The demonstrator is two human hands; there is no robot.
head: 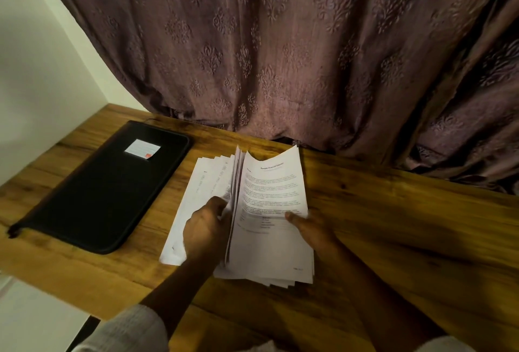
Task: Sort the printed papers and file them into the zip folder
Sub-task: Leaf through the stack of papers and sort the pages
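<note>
A stack of printed papers [269, 197] is held up over the wooden table, fanned apart at the top. My left hand [206, 228] grips the left part of the stack, fingers curled into the sheets. My right hand [309, 228] holds the right part, thumb pressed on the front page headed with a printed title. More sheets [196, 183] lie spread flat to the left under the stack. The black zip folder [106, 191] lies closed on the table's left side, with a small white label card in its front pocket.
The wooden table [393, 225] runs along a patterned brown curtain [280, 57] at the back. A white wall [33, 71] stands to the left. The table's near-left edge drops off to a pale floor.
</note>
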